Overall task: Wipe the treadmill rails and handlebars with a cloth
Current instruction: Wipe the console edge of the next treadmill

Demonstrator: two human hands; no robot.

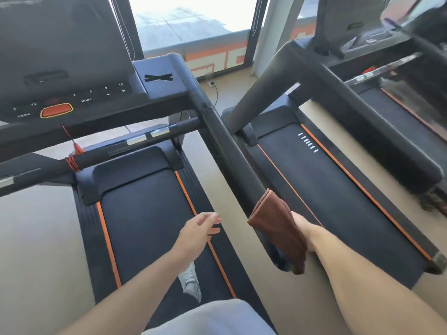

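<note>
One camera is sitting on the person's head, looking forward and down, close above the arms, the handrail (232,151) and the belt (150,213).

Treadmill, right side: rail, cloth, hands

Cloth (278,235) wrapped over near end of right handrail (232,153), right hand (302,230) under it; left hand (198,234) left of rail, above belt (145,213); console (65,76) at far end; second treadmill (326,189) to right.
</note>
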